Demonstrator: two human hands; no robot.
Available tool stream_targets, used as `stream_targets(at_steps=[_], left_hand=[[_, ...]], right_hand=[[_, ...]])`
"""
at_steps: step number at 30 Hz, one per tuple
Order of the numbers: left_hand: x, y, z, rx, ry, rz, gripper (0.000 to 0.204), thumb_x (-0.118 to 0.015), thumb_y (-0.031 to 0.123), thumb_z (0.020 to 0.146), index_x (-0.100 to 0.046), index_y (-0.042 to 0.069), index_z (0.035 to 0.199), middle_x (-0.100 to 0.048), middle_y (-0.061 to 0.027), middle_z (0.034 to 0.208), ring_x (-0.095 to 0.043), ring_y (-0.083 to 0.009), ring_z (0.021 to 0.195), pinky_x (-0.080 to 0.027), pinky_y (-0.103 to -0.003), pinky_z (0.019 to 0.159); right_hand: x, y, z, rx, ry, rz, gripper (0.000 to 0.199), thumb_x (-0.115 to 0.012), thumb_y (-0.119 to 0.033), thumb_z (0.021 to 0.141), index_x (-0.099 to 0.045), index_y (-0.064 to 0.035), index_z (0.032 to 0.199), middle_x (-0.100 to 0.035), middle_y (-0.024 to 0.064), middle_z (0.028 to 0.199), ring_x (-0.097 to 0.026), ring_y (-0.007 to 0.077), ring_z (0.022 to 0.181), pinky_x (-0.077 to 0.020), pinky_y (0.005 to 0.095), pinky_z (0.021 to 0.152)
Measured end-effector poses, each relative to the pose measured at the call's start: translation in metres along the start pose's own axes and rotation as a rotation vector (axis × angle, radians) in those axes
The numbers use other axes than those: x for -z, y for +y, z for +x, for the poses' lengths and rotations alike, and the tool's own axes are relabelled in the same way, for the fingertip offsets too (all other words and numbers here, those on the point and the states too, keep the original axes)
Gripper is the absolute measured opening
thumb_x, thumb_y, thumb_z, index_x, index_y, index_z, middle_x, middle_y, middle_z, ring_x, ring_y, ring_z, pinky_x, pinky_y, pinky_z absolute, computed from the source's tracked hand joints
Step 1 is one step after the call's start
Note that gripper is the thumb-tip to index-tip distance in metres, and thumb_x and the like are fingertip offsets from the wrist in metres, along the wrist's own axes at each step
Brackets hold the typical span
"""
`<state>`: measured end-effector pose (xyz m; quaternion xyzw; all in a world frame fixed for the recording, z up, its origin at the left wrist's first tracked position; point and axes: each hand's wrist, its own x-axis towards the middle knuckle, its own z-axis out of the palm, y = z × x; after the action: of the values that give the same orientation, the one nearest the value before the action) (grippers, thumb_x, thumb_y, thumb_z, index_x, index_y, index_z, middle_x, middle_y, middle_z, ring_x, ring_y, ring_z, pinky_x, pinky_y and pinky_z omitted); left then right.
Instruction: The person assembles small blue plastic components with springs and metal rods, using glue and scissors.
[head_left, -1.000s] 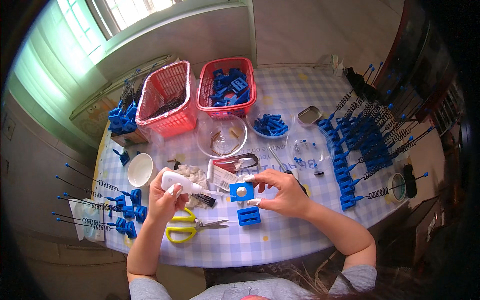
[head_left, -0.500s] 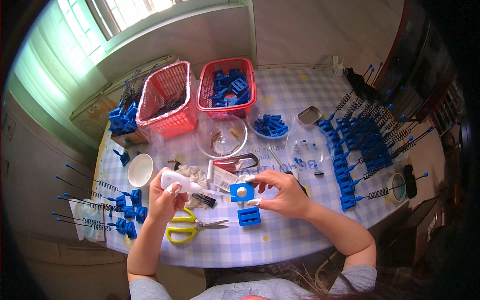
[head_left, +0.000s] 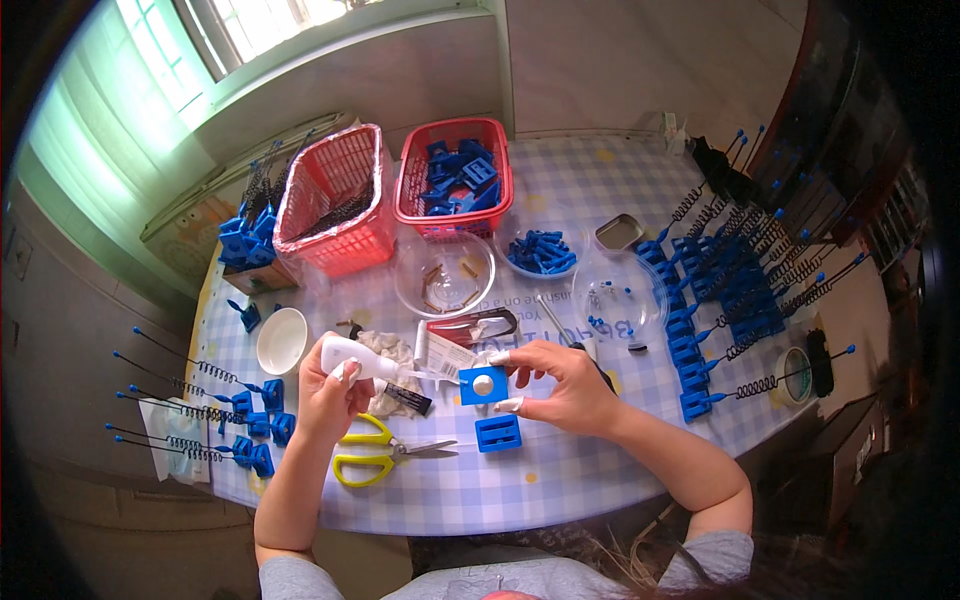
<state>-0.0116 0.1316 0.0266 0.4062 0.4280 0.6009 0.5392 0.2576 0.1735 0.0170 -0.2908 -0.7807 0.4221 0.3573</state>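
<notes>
My left hand (head_left: 342, 385) is closed around a white squeeze bottle (head_left: 352, 357) tipped on its side, its thin nozzle pointing right. The nozzle's end is at the left edge of a blue square plastic piece (head_left: 468, 394) with a pale round centre. My right hand (head_left: 560, 385) pinches that piece between thumb and fingers, and white wraps cover some fingertips. Just below it on the tablecloth lies another blue plastic piece (head_left: 498, 435) with slots. Yellow-handled scissors (head_left: 366, 470) rest beside my left forearm, blades to the right.
Two red baskets (head_left: 335, 245) (head_left: 452, 225) stand at the back, one with blue parts. Before them are clear bowls (head_left: 405, 300) and a white bowl (head_left: 283, 340). Blue bases with black springs (head_left: 755, 300) crowd the right side; several more (head_left: 270, 395) lie left.
The bottle's nozzle has shifted slightly up and right toward the blue square piece. My right hand stays nearly still with its grip unchanged.
</notes>
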Motion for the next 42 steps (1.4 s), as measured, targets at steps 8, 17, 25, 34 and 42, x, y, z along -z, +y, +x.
stream_targets(at_steps=[8, 17, 25, 34, 42], left_hand=[[-0.005, -0.003, -0.002, -0.013, 0.029, -0.074, 0.016, -0.055, 0.014, 0.079, -0.042, 0.007, 0.086, -0.055, -0.0093, 0.061, -0.051, -0.0087, 0.043, -0.038, -0.017, 0.034], [-0.006, -0.007, -0.014, -0.117, -0.133, 0.099, 0.019, -0.055, 0.013, 0.079, -0.04, 0.008, 0.09, -0.057, -0.0099, 0.064, -0.054, -0.0098, 0.046, -0.042, -0.019, 0.038], [-0.005, -0.011, -0.014, -0.107, -0.153, 0.159, 0.02, -0.054, 0.011, 0.079, -0.04, 0.008, 0.093, -0.058, -0.0106, 0.065, -0.054, -0.0101, 0.046, -0.042, -0.019, 0.037], [-0.009, -0.01, -0.014, -0.12, -0.148, 0.213, 0.023, -0.056, 0.017, 0.08, -0.038, 0.009, 0.091, -0.055, -0.011, 0.061, -0.051, -0.0107, 0.041, -0.038, -0.019, 0.034], [-0.008, -0.011, -0.014, -0.122, -0.149, 0.231, 0.023, -0.056, 0.016, 0.08, -0.038, 0.009, 0.092, -0.055, -0.0113, 0.061, -0.05, -0.011, 0.041, -0.038, -0.019, 0.035]], right_hand=[[-0.001, 0.0, 0.0, 0.005, 0.003, 0.003, 0.041, -0.068, -0.012, 0.061, -0.056, -0.0022, 0.099, -0.058, 0.0087, 0.086, -0.056, 0.0151, 0.071, -0.0448, 0.0266, 0.065], [-0.004, 0.005, -0.001, -0.094, -0.08, 0.116, 0.041, -0.067, -0.017, 0.063, -0.056, -0.0063, 0.101, -0.058, 0.0046, 0.082, -0.056, 0.0126, 0.073, -0.0421, 0.0257, 0.064], [-0.004, 0.005, 0.0, -0.126, -0.129, 0.16, 0.042, -0.071, -0.018, 0.063, -0.056, -0.0082, 0.102, -0.059, 0.0017, 0.083, -0.055, 0.0096, 0.074, -0.038, 0.0231, 0.068], [-0.005, 0.004, 0.0, -0.114, -0.122, 0.197, 0.041, -0.071, -0.018, 0.063, -0.057, -0.0082, 0.101, -0.059, 0.0014, 0.083, -0.055, 0.0093, 0.075, -0.0379, 0.0232, 0.069], [-0.005, 0.003, 0.0, -0.131, -0.123, 0.205, 0.041, -0.071, -0.018, 0.063, -0.057, -0.0084, 0.101, -0.059, 0.0017, 0.084, -0.055, 0.0095, 0.075, -0.0381, 0.0232, 0.069]])
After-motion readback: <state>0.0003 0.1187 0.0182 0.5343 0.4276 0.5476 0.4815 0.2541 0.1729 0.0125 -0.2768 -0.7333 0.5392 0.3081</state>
